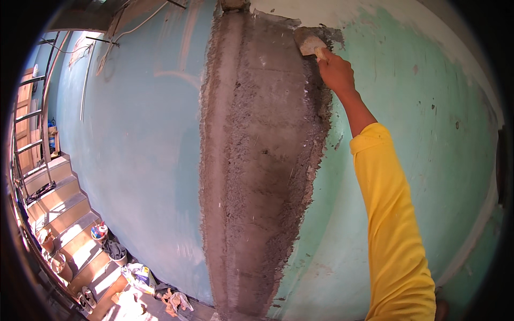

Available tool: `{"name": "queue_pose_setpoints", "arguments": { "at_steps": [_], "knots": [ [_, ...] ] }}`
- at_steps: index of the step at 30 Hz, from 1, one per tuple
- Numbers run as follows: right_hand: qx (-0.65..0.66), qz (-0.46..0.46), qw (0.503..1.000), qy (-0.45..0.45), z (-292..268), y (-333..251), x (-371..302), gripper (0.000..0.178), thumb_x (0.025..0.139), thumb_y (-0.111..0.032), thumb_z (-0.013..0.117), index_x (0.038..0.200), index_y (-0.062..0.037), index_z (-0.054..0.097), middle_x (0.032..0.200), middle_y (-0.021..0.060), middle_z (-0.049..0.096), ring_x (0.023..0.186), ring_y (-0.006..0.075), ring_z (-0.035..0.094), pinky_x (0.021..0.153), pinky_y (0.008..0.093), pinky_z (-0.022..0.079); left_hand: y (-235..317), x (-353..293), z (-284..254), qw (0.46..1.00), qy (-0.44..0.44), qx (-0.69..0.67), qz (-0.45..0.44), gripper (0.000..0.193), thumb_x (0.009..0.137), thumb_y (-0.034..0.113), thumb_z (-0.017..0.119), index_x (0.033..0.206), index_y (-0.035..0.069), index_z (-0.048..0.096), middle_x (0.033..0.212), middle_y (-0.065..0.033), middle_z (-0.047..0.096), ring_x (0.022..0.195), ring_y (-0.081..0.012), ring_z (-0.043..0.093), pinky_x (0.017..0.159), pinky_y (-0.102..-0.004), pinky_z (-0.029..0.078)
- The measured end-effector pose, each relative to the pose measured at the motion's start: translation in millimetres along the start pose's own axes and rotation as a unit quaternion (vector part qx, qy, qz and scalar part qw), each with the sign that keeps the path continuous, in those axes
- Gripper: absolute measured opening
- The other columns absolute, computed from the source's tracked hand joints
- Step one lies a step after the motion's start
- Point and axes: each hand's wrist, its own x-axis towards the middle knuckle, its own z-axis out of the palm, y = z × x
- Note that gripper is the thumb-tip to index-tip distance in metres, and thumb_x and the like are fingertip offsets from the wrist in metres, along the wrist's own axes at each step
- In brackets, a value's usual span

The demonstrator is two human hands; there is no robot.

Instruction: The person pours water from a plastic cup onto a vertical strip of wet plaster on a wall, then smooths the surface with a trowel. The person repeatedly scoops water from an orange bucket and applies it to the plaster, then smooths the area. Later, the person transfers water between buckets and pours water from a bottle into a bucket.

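Note:
High on the wall, my right hand [338, 73] is closed round the short pale handle of a putty knife [309, 44]. Its wide blade is smeared with grey plaster and lies against the upper right edge of a rough grey-brown strip of plaster [267, 128]. This strip runs down the wall between a blue painted part [144, 139] on the left and a green painted part [407, 123] on the right. A yellow sleeve covers my right forearm. My left hand is out of the picture.
Tiled stairs [72, 206] climb at the far left beside a dark metal railing [29, 112]. Buckets, a white bag [138, 278], crumpled cloths [176, 300] and a pair of shoes [85, 298] lie around the lower steps. Loose cables [110, 51] hang at the upper left.

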Motion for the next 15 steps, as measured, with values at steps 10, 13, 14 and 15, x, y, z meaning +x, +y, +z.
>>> {"name": "queue_pose_setpoints", "arguments": {
  "at_steps": [10, 13, 14, 15],
  "knots": [
    [0.044, -0.098, 0.988, -0.109, -9.7, 35.0, -100.8, 0.047, 0.095, -0.033, 0.064, 0.142, -0.0253, 0.06, 0.113, 0.017, 0.071, 0.107, 0.0388, 0.066, 0.091, 0.0465, 0.052, -4.0, 3.1, 3.0, 1.0, -0.005, -0.001, -0.008, 0.023, 0.1, 0.024, 0.058, 0.114, 0.006, 0.061, 0.092, -0.0081, 0.064, 0.084, -0.0253, 0.067, 0.07, -0.0376, 0.058],
    [0.036, -0.108, 0.983, -0.143, -26.3, 38.8, -158.4, 0.048, 0.098, -0.03, 0.063, 0.146, -0.0248, 0.057, 0.103, 0.0155, 0.067, 0.094, 0.036, 0.066, 0.086, 0.0462, 0.052, -0.9, 4.2, 4.4, 1.0, -0.003, 0.0, -0.003, 0.023, 0.1, 0.024, 0.058, 0.114, 0.006, 0.061, 0.092, -0.0081, 0.064, 0.084, -0.0253, 0.067, 0.07, -0.0376, 0.058],
    [0.036, -0.101, 0.982, -0.156, -33.7, 43.0, -178.7, 0.049, 0.098, -0.028, 0.063, 0.146, -0.0247, 0.056, 0.098, 0.0142, 0.064, 0.09, 0.0349, 0.065, 0.083, 0.0452, 0.052, -0.3, 4.6, 5.4, 1.0, -0.002, 0.0, -0.003, 0.023, 0.1, 0.024, 0.058, 0.114, 0.006, 0.061, 0.092, -0.008, 0.064, 0.084, -0.0253, 0.067, 0.07, -0.0377, 0.058],
    [0.04, -0.092, 0.98, -0.169, -38.1, 47.9, -201.0, 0.05, 0.098, -0.027, 0.064, 0.147, -0.0245, 0.055, 0.094, 0.0129, 0.062, 0.086, 0.0337, 0.064, 0.08, 0.0443, 0.052, 0.6, 4.8, 5.1, 1.0, 0.001, -0.001, 0.0, 0.023, 0.1, 0.024, 0.057, 0.114, 0.006, 0.061, 0.092, -0.008, 0.064, 0.084, -0.0253, 0.067, 0.07, -0.0377, 0.058]
  ]
}}
